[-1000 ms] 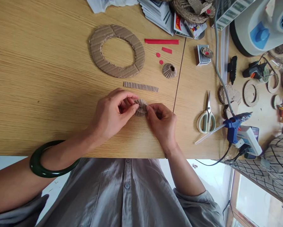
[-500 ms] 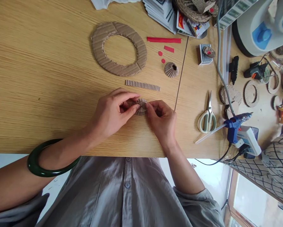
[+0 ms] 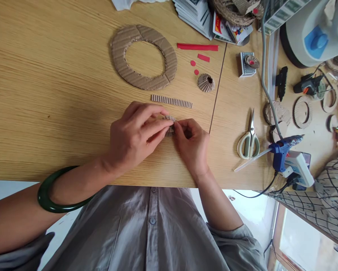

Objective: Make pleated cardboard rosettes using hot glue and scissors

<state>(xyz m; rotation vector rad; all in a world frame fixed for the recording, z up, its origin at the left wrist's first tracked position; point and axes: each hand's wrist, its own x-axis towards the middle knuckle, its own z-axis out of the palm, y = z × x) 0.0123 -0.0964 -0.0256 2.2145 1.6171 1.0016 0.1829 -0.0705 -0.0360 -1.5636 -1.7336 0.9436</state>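
Observation:
A small round rosette of corrugated cardboard (image 3: 169, 118) lies near the table's front edge, mostly covered by my fingers. My left hand (image 3: 140, 131) reaches over it from the left, its fingertips closed on its top and side. From the right, my right hand (image 3: 193, 145) pinches its edge between thumb and curled fingers. Just beyond my hands lies a corrugated cardboard strip (image 3: 171, 101). A pleated cardboard cone (image 3: 206, 82) stands farther back to the right. Two red paper dots (image 3: 193, 63) and a red paper strip (image 3: 197, 47) rest near it.
A large cardboard ring (image 3: 119, 56) lies at the back. Scissors (image 3: 248, 145) and a blue glue gun (image 3: 281, 150) are on the right, with a grey cable (image 3: 264, 75) running behind. A finished-looking rosette (image 3: 252, 61) sits on a small card box. Stacked cards (image 3: 195, 17) stand at the back.
The left hand has turned over the rosette, its fingers now covering more of the top and reaching closer to the right fingertips. The right hand keeps its pinch. The view has shifted slightly.

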